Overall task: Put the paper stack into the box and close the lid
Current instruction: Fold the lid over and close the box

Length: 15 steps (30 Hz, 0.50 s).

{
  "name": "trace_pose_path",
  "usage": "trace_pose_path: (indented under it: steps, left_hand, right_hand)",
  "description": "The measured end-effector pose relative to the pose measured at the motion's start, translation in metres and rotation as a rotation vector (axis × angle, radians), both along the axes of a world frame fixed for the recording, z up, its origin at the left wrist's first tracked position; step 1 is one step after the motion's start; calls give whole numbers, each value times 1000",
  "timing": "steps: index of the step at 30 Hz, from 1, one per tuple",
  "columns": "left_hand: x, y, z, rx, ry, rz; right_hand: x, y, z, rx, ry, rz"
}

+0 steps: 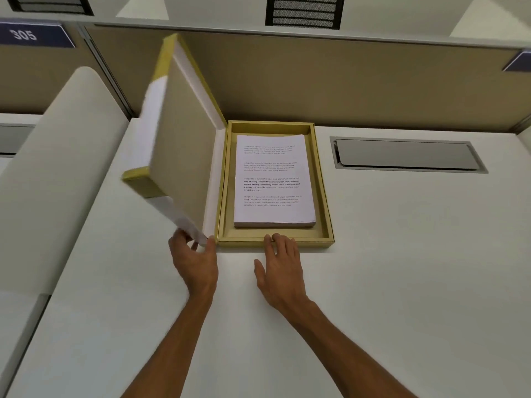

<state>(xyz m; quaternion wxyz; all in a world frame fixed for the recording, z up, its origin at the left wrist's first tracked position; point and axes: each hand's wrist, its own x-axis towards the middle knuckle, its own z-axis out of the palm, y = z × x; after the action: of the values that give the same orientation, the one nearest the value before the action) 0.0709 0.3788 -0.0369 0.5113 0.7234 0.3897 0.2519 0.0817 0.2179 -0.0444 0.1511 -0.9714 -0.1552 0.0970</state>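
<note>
A gold box [324, 196] lies open on the white desk. The white paper stack [274, 182], printed with text, rests flat inside it. The hinged lid [184, 145] stands raised on the box's left side, tilted and motion-blurred. My left hand [195, 259] grips the lid's near lower corner between thumb and fingers. My right hand [280, 268] lies flat on the desk, its fingertips pressing on the box's near rim, holding nothing.
The white desk [402, 282] stretches to the right and toward me. A grey cable hatch [405, 155] is set into it right of the box. A beige partition [344, 81] rises behind. A white rounded divider [57, 168] stands at the left.
</note>
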Motion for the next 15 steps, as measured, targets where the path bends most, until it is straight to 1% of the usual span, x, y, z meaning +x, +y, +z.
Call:
trace_pose_path:
  steps: [2,7,10,15]
  left_hand:
    - [1,-4,0,113,34,-75]
    - [-1,-10,-2,302,79,-257]
    - [-2,-11,-4,463,134,-385]
    - [2,-16,-7,768,231,-497]
  right_hand:
    - [0,-1,0,9,-13,-1]
    - [2,-3,2,88,-43,-21]
    - [4,-6,7,264,-38,-94]
    - [16,-15,17,638,185,-271]
